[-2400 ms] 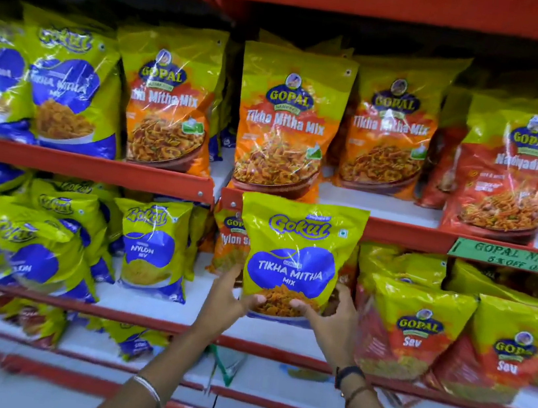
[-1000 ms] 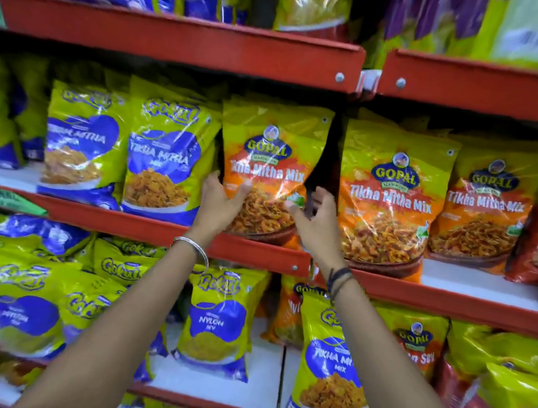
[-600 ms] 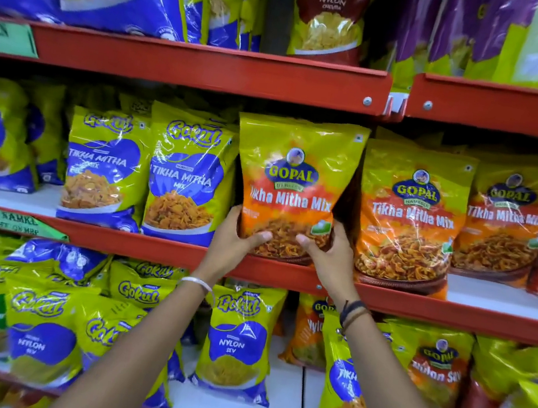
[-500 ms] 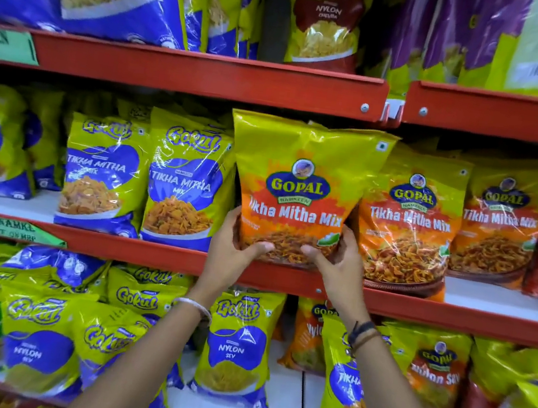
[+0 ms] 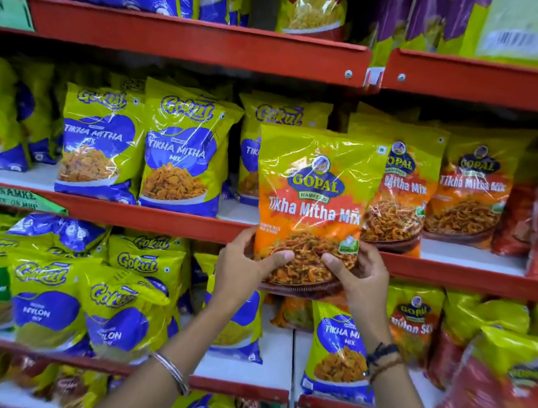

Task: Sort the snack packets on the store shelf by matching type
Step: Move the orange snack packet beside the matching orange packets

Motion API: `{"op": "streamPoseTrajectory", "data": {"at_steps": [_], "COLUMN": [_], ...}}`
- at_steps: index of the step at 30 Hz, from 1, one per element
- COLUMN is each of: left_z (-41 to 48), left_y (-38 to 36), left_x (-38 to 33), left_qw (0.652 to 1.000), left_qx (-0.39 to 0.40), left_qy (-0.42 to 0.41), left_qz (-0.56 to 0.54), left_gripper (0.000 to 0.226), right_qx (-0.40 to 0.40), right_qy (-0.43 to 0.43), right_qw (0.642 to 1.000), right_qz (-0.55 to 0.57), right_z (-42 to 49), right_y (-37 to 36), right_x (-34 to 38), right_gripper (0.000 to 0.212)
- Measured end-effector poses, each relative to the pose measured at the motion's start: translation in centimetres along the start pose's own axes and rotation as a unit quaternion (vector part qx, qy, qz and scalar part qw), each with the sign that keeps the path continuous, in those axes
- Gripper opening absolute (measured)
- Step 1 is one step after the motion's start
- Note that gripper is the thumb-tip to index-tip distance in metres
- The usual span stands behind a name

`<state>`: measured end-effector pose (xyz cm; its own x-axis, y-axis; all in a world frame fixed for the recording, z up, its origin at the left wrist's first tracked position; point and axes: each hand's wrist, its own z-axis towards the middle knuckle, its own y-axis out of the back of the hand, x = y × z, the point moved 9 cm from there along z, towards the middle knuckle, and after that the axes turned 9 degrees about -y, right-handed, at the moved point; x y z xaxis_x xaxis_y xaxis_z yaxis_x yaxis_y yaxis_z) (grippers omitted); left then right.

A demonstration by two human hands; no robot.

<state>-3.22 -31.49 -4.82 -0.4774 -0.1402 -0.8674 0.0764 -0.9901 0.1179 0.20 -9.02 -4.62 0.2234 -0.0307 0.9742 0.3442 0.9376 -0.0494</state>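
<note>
Middle shelf point(image 5: 155, 219) count: three Gokul Tikha Mitha packets point(image 5: 184, 157) clearly readable, two Gopal Tikha Mitha Mix packets point(image 5: 469, 194) standing, one more Gopal packet point(image 5: 312, 203) in front of them. Two hands point(image 5: 241, 269).

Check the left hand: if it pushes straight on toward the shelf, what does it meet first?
Probably the red shelf edge just beyond the left hand, then the half-hidden Gokul packet above it. Depth is unclear.

Only one view, worn on the head. Faced the red shelf point(image 5: 193, 41) straight on, tilted slightly down, at arm's reach. Stood close enough to read the packet labels.
</note>
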Motion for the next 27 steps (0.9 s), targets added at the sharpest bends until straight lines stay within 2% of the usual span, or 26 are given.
{"op": "streamPoseTrajectory", "data": {"at_steps": [4,7,18,25,27], "left_z": [-2.0,-2.4,-1.4,0.7,1.4], "left_y": [-1.0,-1.5,-4.1,-11.8,-14.9], "left_x": [0.4,0.4,-1.1,-6.1,-7.5], "left_qw": [1.0,1.0,1.0,0.999,0.997], "left_qx": [0.009,0.011,0.011,0.027,0.036], "left_qy": [0.018,0.023,0.001,-0.045,-0.059], "left_qz": [0.003,0.009,0.017,-0.011,-0.032], "left_gripper": [0.054,0.054,0.061,0.068,0.074], "right_qx": [0.007,0.01,0.004,-0.026,-0.033], "right_qy": [-0.013,-0.019,-0.003,0.066,0.08], "right_qw": [1.0,1.0,1.0,0.997,0.996], "right_qz": [-0.004,-0.001,0.008,0.001,-0.013], "right_z": [-1.1,-1.3,-0.1,2.7,3.7], "right_y": [0.9,1.4,4.3,12.1,15.0], "right_x": [-1.1,-1.6,-0.9,3.6,5.1], "right_gripper": [0.059,0.053,0.056,0.047,0.053]}}
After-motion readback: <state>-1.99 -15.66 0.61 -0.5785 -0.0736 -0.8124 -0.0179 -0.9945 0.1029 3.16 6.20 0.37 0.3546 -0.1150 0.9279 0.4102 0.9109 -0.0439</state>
